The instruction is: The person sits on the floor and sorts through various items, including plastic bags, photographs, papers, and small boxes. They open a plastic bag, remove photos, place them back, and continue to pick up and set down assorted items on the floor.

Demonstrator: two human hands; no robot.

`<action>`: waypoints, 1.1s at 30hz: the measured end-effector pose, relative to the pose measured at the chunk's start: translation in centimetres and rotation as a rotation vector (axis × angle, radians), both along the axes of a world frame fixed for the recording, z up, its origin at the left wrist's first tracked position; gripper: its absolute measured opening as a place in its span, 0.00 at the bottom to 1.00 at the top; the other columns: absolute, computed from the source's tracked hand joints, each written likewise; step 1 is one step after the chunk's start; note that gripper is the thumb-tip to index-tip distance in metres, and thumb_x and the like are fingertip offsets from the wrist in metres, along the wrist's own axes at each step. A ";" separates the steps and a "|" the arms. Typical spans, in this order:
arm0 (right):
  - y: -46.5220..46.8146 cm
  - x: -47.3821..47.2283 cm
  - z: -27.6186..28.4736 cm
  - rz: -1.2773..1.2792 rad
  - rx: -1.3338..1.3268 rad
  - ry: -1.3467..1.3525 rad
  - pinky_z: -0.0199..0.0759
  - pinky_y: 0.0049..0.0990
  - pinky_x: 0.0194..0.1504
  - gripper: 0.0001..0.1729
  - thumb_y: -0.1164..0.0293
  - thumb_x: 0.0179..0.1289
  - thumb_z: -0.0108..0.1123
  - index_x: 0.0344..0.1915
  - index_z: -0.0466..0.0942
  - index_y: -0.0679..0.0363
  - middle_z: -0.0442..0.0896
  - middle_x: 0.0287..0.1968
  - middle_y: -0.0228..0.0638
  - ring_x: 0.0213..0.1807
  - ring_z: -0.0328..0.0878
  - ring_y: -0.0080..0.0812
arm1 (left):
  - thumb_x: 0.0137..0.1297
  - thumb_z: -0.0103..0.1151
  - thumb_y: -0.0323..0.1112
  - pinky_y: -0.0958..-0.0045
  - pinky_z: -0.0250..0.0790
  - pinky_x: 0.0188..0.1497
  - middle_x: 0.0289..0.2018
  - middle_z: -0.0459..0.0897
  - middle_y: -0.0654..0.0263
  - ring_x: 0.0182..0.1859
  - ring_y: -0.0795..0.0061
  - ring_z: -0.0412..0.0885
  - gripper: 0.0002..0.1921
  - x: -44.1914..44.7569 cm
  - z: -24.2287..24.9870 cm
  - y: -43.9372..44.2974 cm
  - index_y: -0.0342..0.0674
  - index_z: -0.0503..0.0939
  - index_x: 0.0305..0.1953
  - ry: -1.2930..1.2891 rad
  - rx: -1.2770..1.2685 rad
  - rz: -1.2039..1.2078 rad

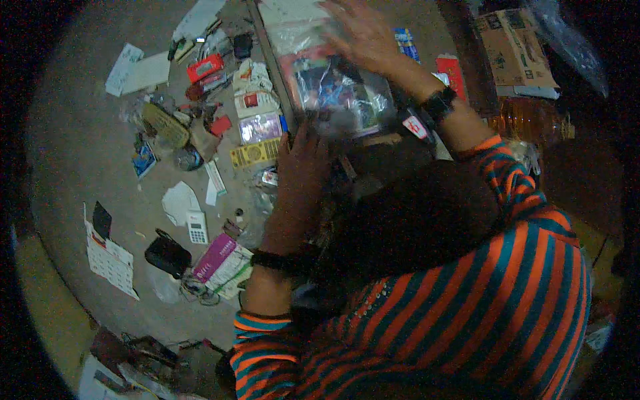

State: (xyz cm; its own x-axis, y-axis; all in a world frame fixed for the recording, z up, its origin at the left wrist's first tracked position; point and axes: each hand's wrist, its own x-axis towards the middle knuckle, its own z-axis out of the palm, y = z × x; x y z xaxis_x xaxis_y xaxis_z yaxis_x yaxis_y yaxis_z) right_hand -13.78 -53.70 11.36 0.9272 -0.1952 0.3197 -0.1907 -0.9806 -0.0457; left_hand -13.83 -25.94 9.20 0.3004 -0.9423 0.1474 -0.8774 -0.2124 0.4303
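A clear plastic packet with coloured contents lies before me, its surface shiny and creased. My right hand is blurred over its far part, fingers spread, and nothing shows held in them. White sheets or plastic lie beneath and beyond those fingers. To the left, a long narrow dark edge, perhaps a box or drawer rim, runs beside the packet. My left hand is in shadow at the near end of this edge, and its fingertips are too dark to show whether they grip anything.
Left of the hands are a yellow patterned strip, a red box, a white calculator, a black pouch and a purple-and-white box. On the right are a red packet and a flattened cardboard box.
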 end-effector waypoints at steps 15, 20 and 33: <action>7.9 -0.9 -0.2 0.403 0.495 0.054 0.68 0.43 0.61 0.26 0.52 0.70 0.54 0.63 0.72 0.48 0.78 0.60 0.38 0.60 0.75 0.44 | 0.62 0.65 0.48 0.51 0.75 0.43 0.40 0.83 0.44 0.41 0.42 0.82 0.27 -7.6 2.9 18.9 0.29 0.74 0.51 0.498 0.756 0.642; 11.2 -4.5 1.0 0.758 1.128 1.146 0.73 0.32 0.52 0.22 0.58 0.70 0.56 0.59 0.75 0.57 0.82 0.51 0.40 0.51 0.80 0.35 | 0.58 0.69 0.50 0.54 0.75 0.44 0.41 0.84 0.46 0.43 0.45 0.83 0.29 -8.5 -1.0 19.0 0.30 0.74 0.50 0.689 0.544 0.863; 15.9 -8.3 -9.8 0.547 1.510 1.374 0.72 0.36 0.57 0.40 0.60 0.67 0.62 0.71 0.54 0.58 0.72 0.63 0.40 0.64 0.69 0.35 | 0.65 0.64 0.29 0.73 0.65 0.34 0.32 0.76 0.70 0.33 0.81 0.72 0.09 -7.0 -2.3 19.3 0.36 0.75 0.42 1.211 -0.065 1.267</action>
